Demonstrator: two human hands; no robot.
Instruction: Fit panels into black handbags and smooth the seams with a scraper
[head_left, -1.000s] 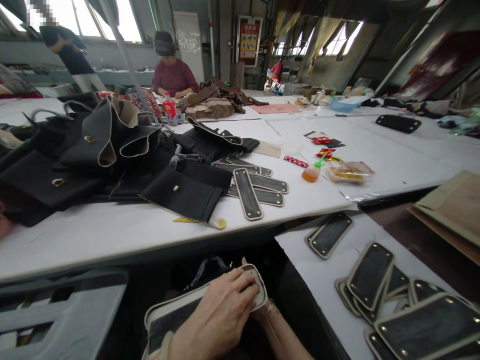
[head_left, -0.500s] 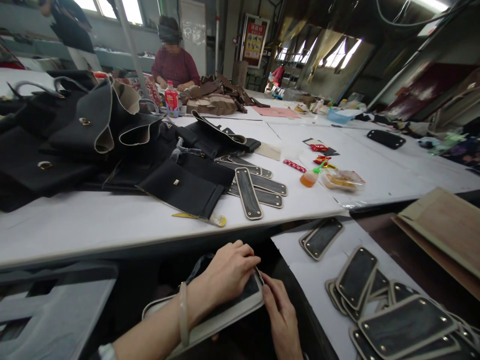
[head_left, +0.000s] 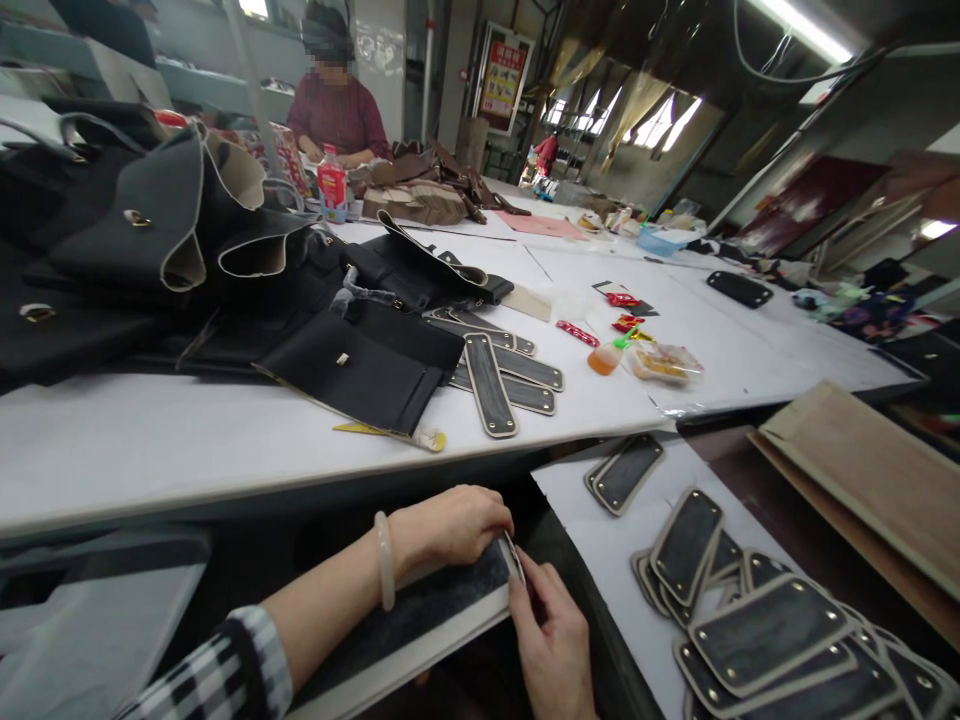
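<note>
A black panel with a pale edge lies slanted at the bottom centre, below the table's front edge. My left hand, with a pale bangle at its wrist, reaches across the panel's top, its fingers curled at the far right corner. From the right, my right hand pinches that same corner between thumb and fingers. Black plates with pale borders and small studs are piled on a white surface to the right. Another studded strip rests on the table beside a black bag piece.
Black bags are heaped at the left of the white table. A red bottle, a small orange glue bottle and brown pieces stand farther back. A person sits across. Brown boards lie at right.
The view has shifted, so the table items sit farther left. My left forearm has swung up off the panel, showing more of its black face and a checked sleeve. Both hands remain at the corner.
</note>
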